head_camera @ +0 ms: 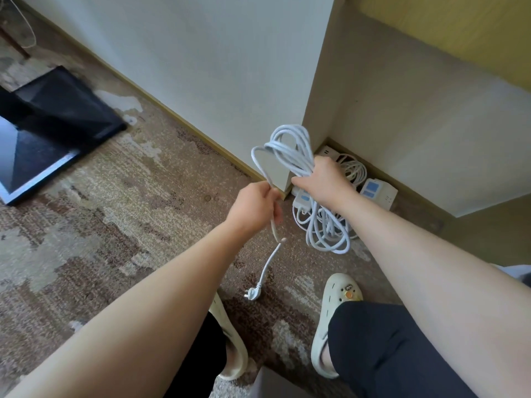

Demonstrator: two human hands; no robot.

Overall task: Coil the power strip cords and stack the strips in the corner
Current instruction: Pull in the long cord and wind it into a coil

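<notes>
A dark flat panel (pixel 54 122) lies on the patterned carpet (pixel 120 214) at the left of the frame. At centre, a person's left hand (pixel 254 208) pinches the free tail of a white cord (pixel 290 150), fingers curled round it, while the plug (pixel 254 293) dangles low, below the hand. Just right of centre, the right hand (pixel 323 182) grips the gathered loops, which stand above it and hang beneath. Behind it, in the corner (pixel 330 145), power strips (pixel 376 192) and another coiled cord rest by the wall. The coiling looks nearly finished; the next move likely calls for wrapping in the last tail, then setting this bundle down with the others.
</notes>
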